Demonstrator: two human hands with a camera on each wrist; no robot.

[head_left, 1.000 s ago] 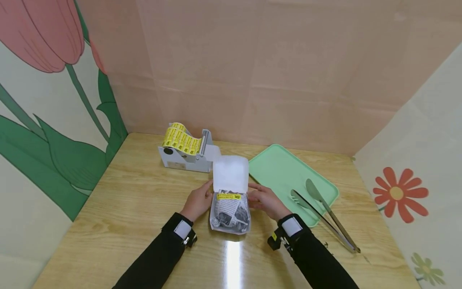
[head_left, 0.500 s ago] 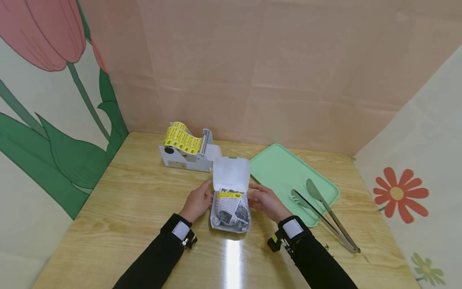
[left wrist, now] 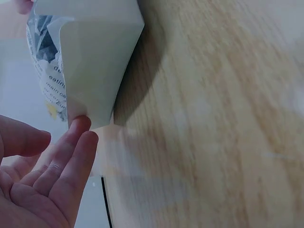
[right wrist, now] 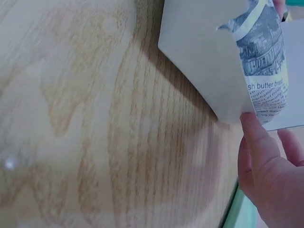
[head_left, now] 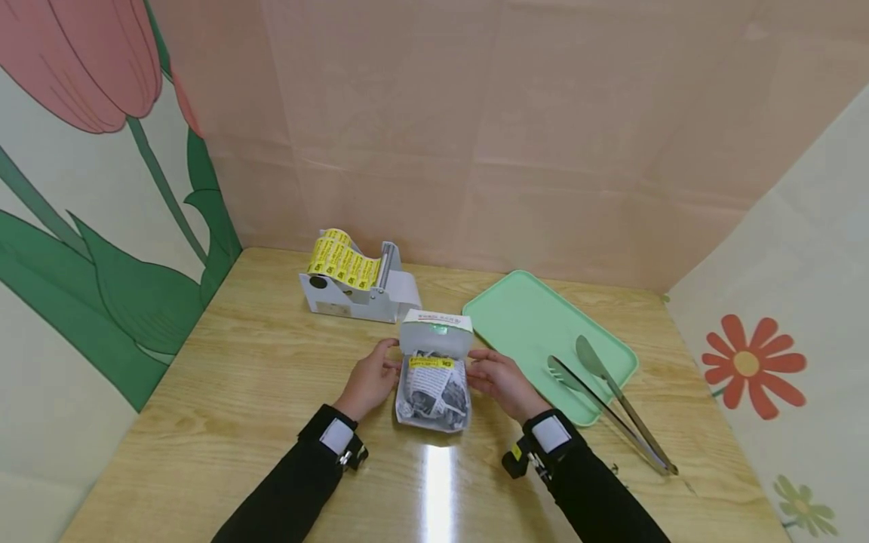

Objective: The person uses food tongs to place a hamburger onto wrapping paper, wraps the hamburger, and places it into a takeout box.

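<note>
Box [left wrist: 92,71] sits on worktop [head_left: 237,392] between left hand [head_left: 371,382] and right hand [head_left: 504,385], fingers [left wrist: 78,152] loosely extended, just touching its sides (no grip), so uneven pushing could skid it, or the part-open lid [head_left: 436,341] might catch the bulging wrapped package [head_left: 432,391].

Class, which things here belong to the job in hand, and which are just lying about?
In the job, seemingly:
left hand and right hand, at the open box
printed-paper bundle inside, with yellow label

Lying about, seemingly:
green tray
tongs, partly over the tray
label dispenser
</note>
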